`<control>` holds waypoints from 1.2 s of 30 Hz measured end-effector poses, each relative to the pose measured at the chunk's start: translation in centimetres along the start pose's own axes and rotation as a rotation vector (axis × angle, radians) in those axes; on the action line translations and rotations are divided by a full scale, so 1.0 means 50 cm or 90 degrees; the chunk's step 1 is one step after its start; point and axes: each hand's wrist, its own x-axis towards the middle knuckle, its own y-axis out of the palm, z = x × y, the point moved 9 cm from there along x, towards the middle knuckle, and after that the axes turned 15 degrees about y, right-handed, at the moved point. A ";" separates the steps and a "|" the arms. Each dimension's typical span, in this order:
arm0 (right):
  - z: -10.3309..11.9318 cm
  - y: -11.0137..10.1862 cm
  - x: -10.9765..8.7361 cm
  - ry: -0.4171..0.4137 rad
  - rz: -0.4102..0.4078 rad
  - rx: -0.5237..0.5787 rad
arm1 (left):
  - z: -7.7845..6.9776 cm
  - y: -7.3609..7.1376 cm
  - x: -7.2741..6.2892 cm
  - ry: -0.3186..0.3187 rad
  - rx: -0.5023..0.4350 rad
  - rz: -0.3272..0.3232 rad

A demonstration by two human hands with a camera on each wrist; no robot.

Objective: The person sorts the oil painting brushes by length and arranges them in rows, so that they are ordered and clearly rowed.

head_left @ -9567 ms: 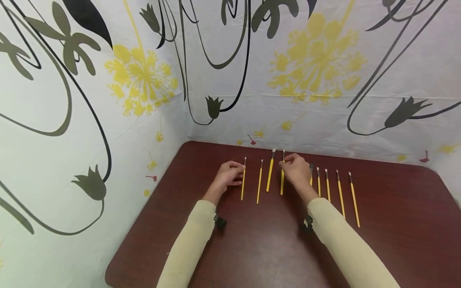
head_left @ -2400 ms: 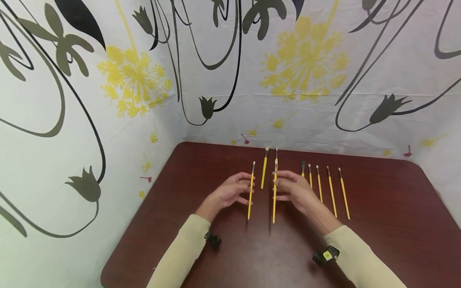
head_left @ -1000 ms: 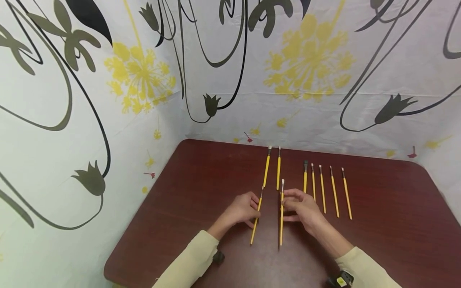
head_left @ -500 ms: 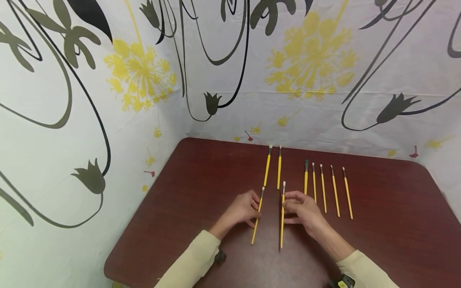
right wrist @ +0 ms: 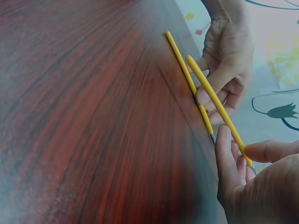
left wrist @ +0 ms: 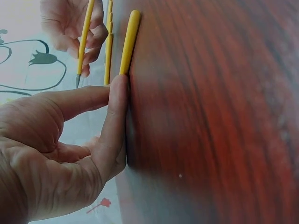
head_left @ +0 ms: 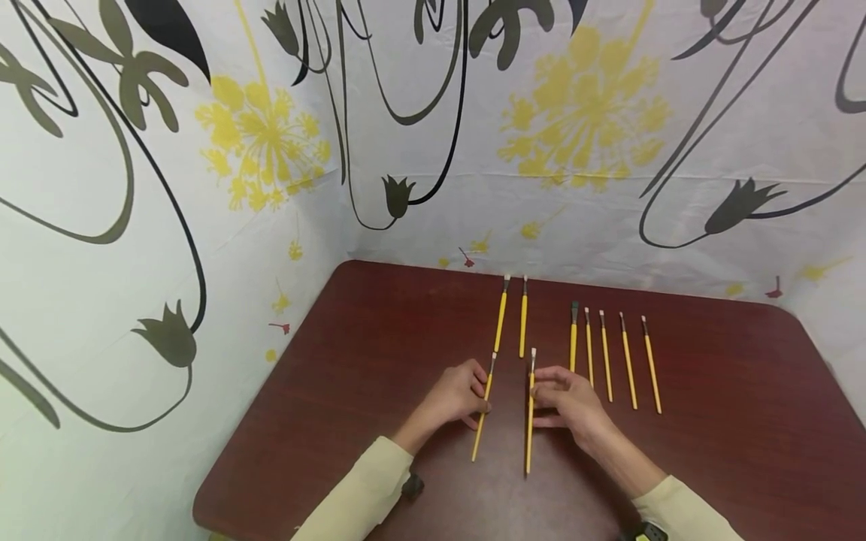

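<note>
Two slim yellow-handled paintbrushes with pale bristles are in the hands near the middle of the table. My left hand (head_left: 460, 392) pinches the left paintbrush (head_left: 479, 431), which lies along the tabletop, its bristles pointing away from me. In the left wrist view the thumb and a finger meet on that handle. With thumb and fingers, my right hand (head_left: 570, 400) holds the right paintbrush (head_left: 530, 434) a short way to the right, about parallel. The right wrist view has this brush's handle (right wrist: 217, 102) raised above the wood, overlapping the left hand behind.
Two thicker paintbrushes, a left one (head_left: 501, 323) and a right one (head_left: 523, 324), lie farther back. To the right, several more lie in a row, beginning with a dark-bristled paintbrush (head_left: 573, 338). The reddish-brown table (head_left: 318, 428) meets a flower-printed cloth (head_left: 433, 150) behind.
Both slim brushes have left the back-left of the table, been lifted in the hands, and come nearer me. In the last second the right brush has drawn slightly closer; the left hand barely moves.
</note>
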 end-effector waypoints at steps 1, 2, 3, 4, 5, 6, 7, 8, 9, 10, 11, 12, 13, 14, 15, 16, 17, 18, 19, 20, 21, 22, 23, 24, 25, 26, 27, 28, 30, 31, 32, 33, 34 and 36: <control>-0.001 0.000 -0.001 -0.001 0.001 -0.001 | 0.000 0.000 -0.001 -0.002 -0.002 0.003; -0.003 0.000 -0.001 -0.002 0.002 0.000 | -0.001 0.000 -0.002 -0.003 -0.006 0.006; -0.004 0.000 -0.001 -0.003 0.003 0.000 | -0.001 -0.001 -0.003 -0.006 -0.009 0.009; -0.005 0.000 -0.001 -0.004 0.005 0.000 | -0.002 -0.003 -0.004 -0.007 -0.014 0.012; -0.007 0.000 -0.001 -0.005 0.006 0.001 | -0.002 -0.005 -0.004 -0.010 -0.020 0.014; -0.008 0.000 -0.002 -0.005 0.009 0.002 | -0.002 -0.009 -0.005 -0.010 -0.022 0.016; -0.008 0.000 -0.002 -0.006 0.011 0.002 | -0.001 -0.014 -0.005 -0.012 -0.026 0.016; -0.009 0.000 -0.002 -0.005 0.013 0.002 | 0.000 -0.020 -0.005 -0.013 -0.026 0.016; -0.010 0.000 -0.003 -0.005 0.013 0.002 | 0.001 -0.027 -0.005 -0.014 -0.024 0.015; -0.010 0.001 -0.003 -0.003 0.013 0.000 | 0.002 -0.035 -0.004 -0.014 -0.025 0.013; -0.010 0.002 -0.004 -0.004 0.014 -0.005 | 0.002 -0.043 -0.003 -0.013 -0.027 0.011; -0.010 0.003 -0.005 -0.005 0.014 -0.011 | 0.001 -0.050 -0.002 -0.011 -0.029 0.009; -0.009 0.004 -0.006 -0.008 0.012 -0.020 | -0.001 -0.058 -0.002 -0.009 -0.036 0.005; -0.008 0.005 -0.006 -0.010 0.007 -0.029 | -0.003 -0.065 0.000 -0.006 -0.045 0.002; -0.007 0.006 -0.006 -0.014 0.003 -0.039 | -0.006 -0.071 0.001 -0.004 -0.059 -0.001; -0.005 0.007 -0.007 -0.017 -0.003 -0.050 | -0.009 -0.075 0.003 -0.001 -0.075 -0.003; -0.004 0.008 -0.007 -0.019 -0.011 -0.059 | -0.014 -0.080 0.005 0.004 -0.092 -0.006; -0.002 0.009 -0.005 -0.020 -0.022 -0.068 | -0.018 -0.083 0.007 0.009 -0.110 -0.010; 0.001 0.010 -0.004 -0.021 -0.033 -0.079 | -0.023 -0.086 0.009 0.014 -0.129 -0.012; 0.003 0.012 -0.003 -0.022 -0.042 -0.087 | -0.028 -0.087 0.011 0.015 -0.147 -0.015; 0.005 0.013 -0.002 -0.020 -0.050 -0.094 | -0.034 -0.089 0.013 0.019 -0.166 -0.017; 0.007 0.015 0.000 -0.018 -0.057 -0.099 | -0.039 -0.090 0.014 0.024 -0.183 -0.018; 0.008 0.015 0.001 -0.016 -0.064 -0.103 | -0.044 -0.091 0.016 0.030 -0.200 -0.019; 0.010 0.017 0.003 -0.015 -0.068 -0.109 | -0.049 -0.091 0.017 0.034 -0.217 -0.018; 0.011 0.018 0.003 -0.013 -0.073 -0.110 | -0.053 -0.091 0.018 0.038 -0.233 -0.016; 0.011 0.018 0.004 -0.011 -0.076 -0.110 | -0.057 -0.091 0.018 0.042 -0.245 -0.015; 0.010 0.019 0.006 -0.006 -0.081 -0.109 | -0.059 -0.091 0.019 0.046 -0.259 -0.013; 0.010 0.020 0.006 -0.006 -0.083 -0.112 | -0.062 -0.091 0.019 0.050 -0.270 -0.012; 0.010 0.021 0.008 -0.005 -0.089 -0.119 | -0.065 -0.090 0.020 0.052 -0.289 -0.012; 0.011 0.021 0.009 -0.005 -0.095 -0.122 | -0.066 -0.090 0.019 0.052 -0.298 -0.012; 0.013 0.021 0.010 -0.008 -0.101 -0.131 | -0.066 -0.090 0.018 0.051 -0.306 -0.014; 0.016 0.021 0.012 -0.013 -0.108 -0.144 | -0.065 -0.090 0.017 0.048 -0.316 -0.015; 0.019 0.021 0.013 -0.019 -0.117 -0.160 | -0.064 -0.090 0.016 0.047 -0.325 -0.017; 0.025 0.022 0.014 -0.030 -0.137 -0.195 | -0.061 -0.091 0.015 0.045 -0.342 -0.020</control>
